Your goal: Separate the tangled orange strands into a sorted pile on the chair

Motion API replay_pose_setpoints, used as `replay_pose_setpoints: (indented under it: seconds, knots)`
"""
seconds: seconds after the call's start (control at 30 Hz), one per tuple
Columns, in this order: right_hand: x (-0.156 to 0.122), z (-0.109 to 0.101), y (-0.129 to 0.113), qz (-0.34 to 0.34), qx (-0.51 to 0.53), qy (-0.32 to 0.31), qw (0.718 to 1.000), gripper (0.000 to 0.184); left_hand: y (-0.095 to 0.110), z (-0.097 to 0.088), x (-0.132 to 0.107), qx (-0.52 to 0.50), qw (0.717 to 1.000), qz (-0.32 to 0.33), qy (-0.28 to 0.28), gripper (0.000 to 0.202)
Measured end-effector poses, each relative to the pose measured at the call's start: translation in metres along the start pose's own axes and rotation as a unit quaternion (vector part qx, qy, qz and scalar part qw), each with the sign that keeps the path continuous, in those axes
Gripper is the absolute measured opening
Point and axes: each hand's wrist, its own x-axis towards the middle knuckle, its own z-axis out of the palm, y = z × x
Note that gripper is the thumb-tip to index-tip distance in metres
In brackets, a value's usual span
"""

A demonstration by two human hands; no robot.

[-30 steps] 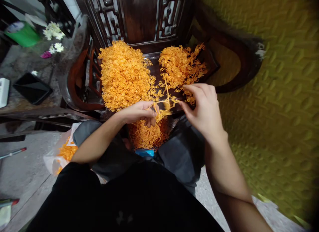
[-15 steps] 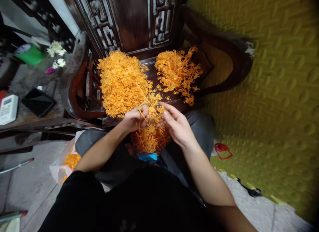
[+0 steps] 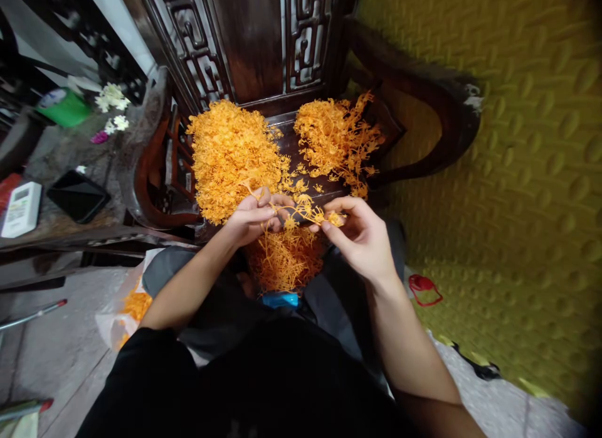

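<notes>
A thin orange flower sprig stretches between my hands. My left hand pinches its stem end between thumb and fingers. With thumb and fingertips, my right hand grips the sprig's flowered end. Just beyond my left hand, a big heap of orange blossoms lies on the dark wooden chair seat. To its right is a looser pile of orange sprigs. Below my hands, between my knees, orange stems fill a container with a blue part showing; most of that container is hidden.
On the wooden table at left are a green tape roll, white flowers, a black phone and a white device. A plastic bag with orange bits stands on the floor. A yellow foam mat rises at right.
My right hand has moved right, away from my left, and the sprig is now drawn out sideways between them. My left hand has turned slightly, its thumb now lying across the stem.
</notes>
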Motion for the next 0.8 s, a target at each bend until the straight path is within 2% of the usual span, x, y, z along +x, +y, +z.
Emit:
replay_pose_setpoints:
  seconds: [0.13,0.23,0.3,0.43,0.5,0.57,0.63,0.7,0.73,0.8]
  knots:
    - [0.003,-0.004,-0.006,-0.089,-0.181,-0.075,0.977,0.039,-0.012,-0.001,0.005,0.090,0.995,0.016,0.029,0.055]
    - [0.004,0.001,-0.009,-0.102,-0.220,-0.133,0.961,0.048,-0.017,-0.002,0.006,0.136,0.990,0.030,0.035,0.051]
    - [0.004,0.007,-0.008,-0.094,-0.229,-0.134,0.960,0.046,-0.016,-0.001,0.005,0.153,0.987,0.031,0.035,0.047]
    - [0.005,0.020,0.003,-0.129,-0.256,-0.077,0.955,0.015,-0.016,0.003,0.003,0.147,0.988,0.023,0.037,0.046]
    - [0.007,0.019,0.013,-0.133,-0.265,-0.051,0.954,0.017,-0.015,0.004,0.001,0.138,0.989,0.014,0.047,0.047]
    - [0.010,0.009,0.025,-0.109,-0.256,0.012,0.960,0.022,-0.011,0.002,0.000,0.136,0.988,0.014,0.076,0.048]
    - [0.014,-0.010,0.037,-0.065,-0.192,0.142,0.969,0.028,-0.001,-0.003,-0.003,0.127,0.983,0.042,0.126,0.055]
    - [0.018,-0.032,0.048,-0.005,-0.058,0.271,0.961,0.040,0.012,-0.007,-0.007,0.105,0.976,0.082,0.171,0.062]
    - [0.020,-0.040,0.052,0.030,0.009,0.288,0.957,0.046,0.019,-0.009,-0.009,0.094,0.975,0.094,0.180,0.063]
    - [0.025,-0.048,0.059,0.099,0.118,0.253,0.955,0.055,0.029,-0.010,-0.012,0.082,0.976,0.097,0.174,0.061]
